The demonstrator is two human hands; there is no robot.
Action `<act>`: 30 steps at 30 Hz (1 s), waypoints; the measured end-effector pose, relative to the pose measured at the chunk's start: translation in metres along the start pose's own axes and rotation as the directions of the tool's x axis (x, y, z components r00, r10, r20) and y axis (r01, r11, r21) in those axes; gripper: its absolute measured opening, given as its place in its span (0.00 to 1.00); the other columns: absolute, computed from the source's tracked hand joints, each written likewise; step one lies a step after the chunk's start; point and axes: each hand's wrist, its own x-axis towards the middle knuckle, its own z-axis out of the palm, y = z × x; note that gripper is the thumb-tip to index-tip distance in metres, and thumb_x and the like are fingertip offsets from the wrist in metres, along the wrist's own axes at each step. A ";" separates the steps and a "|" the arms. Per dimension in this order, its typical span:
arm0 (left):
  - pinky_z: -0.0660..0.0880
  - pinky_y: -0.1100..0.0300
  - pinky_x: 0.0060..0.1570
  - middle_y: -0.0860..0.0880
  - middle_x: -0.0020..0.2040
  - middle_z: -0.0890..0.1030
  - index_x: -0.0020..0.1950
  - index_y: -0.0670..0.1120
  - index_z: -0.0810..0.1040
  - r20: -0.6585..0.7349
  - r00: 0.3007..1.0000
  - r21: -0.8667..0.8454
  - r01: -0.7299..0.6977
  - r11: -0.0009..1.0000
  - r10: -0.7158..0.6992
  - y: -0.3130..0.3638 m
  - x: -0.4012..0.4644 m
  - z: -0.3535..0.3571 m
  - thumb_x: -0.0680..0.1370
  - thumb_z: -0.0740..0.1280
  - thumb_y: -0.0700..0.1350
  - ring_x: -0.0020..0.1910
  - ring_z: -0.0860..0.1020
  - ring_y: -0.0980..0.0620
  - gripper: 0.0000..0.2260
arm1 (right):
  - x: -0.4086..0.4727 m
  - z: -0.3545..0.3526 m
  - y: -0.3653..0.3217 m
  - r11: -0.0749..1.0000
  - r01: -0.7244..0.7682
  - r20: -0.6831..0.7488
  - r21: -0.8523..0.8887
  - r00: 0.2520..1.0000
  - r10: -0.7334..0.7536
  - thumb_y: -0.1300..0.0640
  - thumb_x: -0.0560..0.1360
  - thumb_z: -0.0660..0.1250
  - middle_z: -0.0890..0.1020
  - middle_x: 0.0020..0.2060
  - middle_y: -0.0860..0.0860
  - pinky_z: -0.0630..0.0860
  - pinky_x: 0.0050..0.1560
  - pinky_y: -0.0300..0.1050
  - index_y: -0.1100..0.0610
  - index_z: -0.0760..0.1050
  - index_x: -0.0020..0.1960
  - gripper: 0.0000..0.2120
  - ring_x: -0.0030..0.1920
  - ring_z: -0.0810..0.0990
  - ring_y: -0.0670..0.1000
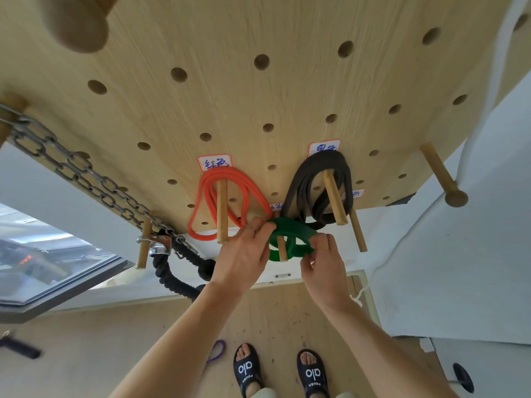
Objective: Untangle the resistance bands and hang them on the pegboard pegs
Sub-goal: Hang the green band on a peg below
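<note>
A wooden pegboard (258, 110) fills the upper view. An orange band (227, 179) hangs looped on a wooden peg (221, 214). A black band (310, 173) hangs coiled on another peg (334, 199). A green band (296, 232) is looped over a short lower peg (281, 248). My left hand (244, 257) pinches the green band's left side. My right hand (324, 262) grips its right side. A purple band (216, 350) lies on the floor by my left foot.
A steel chain (71, 165) with a carabiner and a black rope handle (172, 280) hangs at the left. Bare pegs stick out at the right (439, 173) and lower right (357, 231). White cloth (459, 254) covers the right side. A window is at the left.
</note>
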 end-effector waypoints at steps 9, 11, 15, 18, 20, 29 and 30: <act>0.77 0.57 0.29 0.48 0.57 0.82 0.58 0.45 0.82 0.058 0.997 -0.009 -0.046 0.999 0.046 0.010 0.001 -0.002 0.65 0.74 0.30 0.42 0.81 0.46 0.24 | 0.005 -0.003 -0.015 0.990 0.122 0.053 -0.067 0.991 -0.119 0.68 0.72 0.70 0.79 0.58 0.53 0.84 0.43 0.50 0.56 0.74 0.65 0.23 0.48 0.82 0.55; 0.78 0.56 0.30 0.48 0.57 0.82 0.59 0.45 0.82 0.078 0.996 -0.010 -0.032 0.999 0.032 0.012 0.001 -0.005 0.65 0.73 0.29 0.43 0.81 0.46 0.24 | 0.005 -0.005 -0.017 0.990 0.115 0.061 -0.078 0.992 -0.110 0.67 0.72 0.70 0.79 0.57 0.53 0.83 0.42 0.51 0.56 0.73 0.65 0.22 0.47 0.82 0.55; 0.77 0.57 0.31 0.49 0.58 0.81 0.61 0.46 0.80 0.114 0.993 0.004 -0.011 1.000 0.011 0.016 -0.004 -0.009 0.67 0.71 0.30 0.44 0.80 0.46 0.24 | 0.006 -0.010 -0.022 0.993 0.097 0.066 -0.064 0.993 -0.093 0.66 0.74 0.69 0.77 0.57 0.53 0.82 0.41 0.53 0.57 0.72 0.64 0.20 0.45 0.82 0.56; 0.82 0.52 0.38 0.48 0.63 0.79 0.65 0.46 0.77 0.114 0.993 -0.017 0.018 1.000 -0.016 0.017 -0.014 -0.012 0.71 0.66 0.32 0.50 0.82 0.44 0.23 | 0.005 -0.013 -0.024 0.992 0.118 0.073 -0.050 0.991 -0.114 0.65 0.75 0.70 0.77 0.56 0.52 0.82 0.41 0.51 0.56 0.71 0.62 0.17 0.46 0.82 0.56; 0.82 0.53 0.41 0.47 0.64 0.80 0.66 0.46 0.78 0.095 0.994 -0.014 0.063 0.998 -0.061 0.019 -0.026 -0.013 0.71 0.67 0.33 0.50 0.82 0.45 0.24 | 0.003 -0.015 -0.025 0.990 0.129 0.086 -0.058 0.988 -0.124 0.64 0.75 0.71 0.77 0.55 0.51 0.81 0.41 0.48 0.56 0.71 0.59 0.15 0.47 0.82 0.55; 0.82 0.51 0.42 0.46 0.60 0.81 0.65 0.45 0.78 0.177 0.943 0.029 0.282 0.959 -0.283 0.012 -0.117 -0.003 0.71 0.71 0.33 0.48 0.83 0.45 0.23 | -0.041 -0.002 -0.017 0.986 0.123 0.386 -0.114 0.920 -0.070 0.55 0.78 0.70 0.80 0.51 0.49 0.78 0.46 0.41 0.54 0.71 0.56 0.10 0.49 0.82 0.49; 0.81 0.52 0.41 0.46 0.59 0.81 0.65 0.45 0.78 0.194 0.930 0.040 0.310 0.950 -0.312 0.010 -0.130 -0.002 0.71 0.71 0.34 0.47 0.83 0.45 0.22 | -0.047 0.001 -0.018 0.984 0.130 0.447 -0.121 0.893 -0.063 0.55 0.79 0.69 0.80 0.51 0.48 0.76 0.45 0.37 0.53 0.70 0.55 0.09 0.49 0.81 0.48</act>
